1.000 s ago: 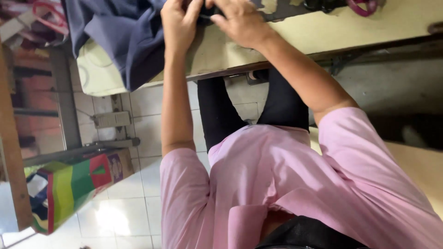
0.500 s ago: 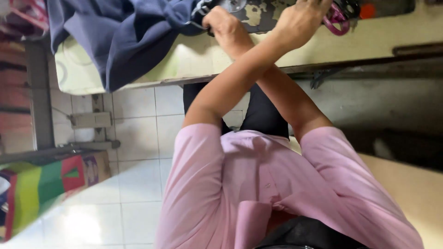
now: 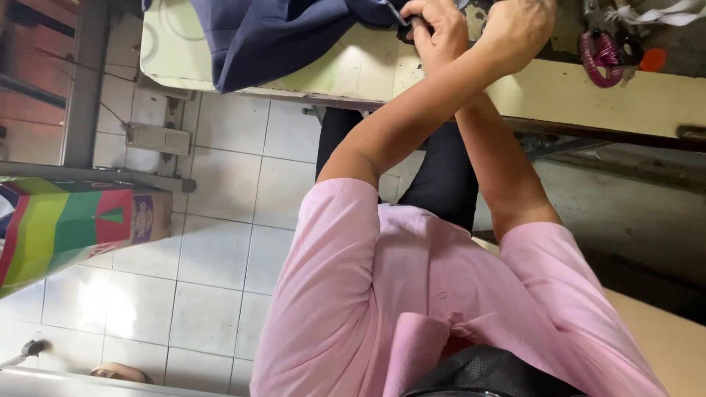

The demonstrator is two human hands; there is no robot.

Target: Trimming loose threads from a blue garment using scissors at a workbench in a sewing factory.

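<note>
Fabric: a dark navy blue cloth (image 3: 272,37) lies bunched on the pale cream table (image 3: 331,73). One fold hangs over the table's near edge, and its upper corner runs up to the hands.

Arms: the person's forearms cross over each other above the table edge, so each hand ends up on the opposite side of the view.

Left hand: the left hand (image 3: 437,33) sits right at the corner of the navy cloth. Its grip is closed, with the fingers curled tight around a small dark-handled tool (image 3: 407,26). The thin metal tip of the tool points into the cloth.

Right hand: the right hand (image 3: 518,29) rests just beside the left one, over a dark worn patch of the table. Its fingers are bent downward and hidden behind the knuckles, so I cannot tell whether its grip is apart or clamped on anything.

Nearby on the table: a pair of scissors with magenta loop handles (image 3: 599,55) lies near the right hand, and a small orange-red piece (image 3: 651,59) lies just beside them.

Person: they wear a pink short-sleeved shirt (image 3: 412,294) and dark trousers, seen from above.

Floor: on the white tiled floor (image 3: 213,242), a striped bag in green, yellow and red (image 3: 59,224) stands well apart from the table.
</note>
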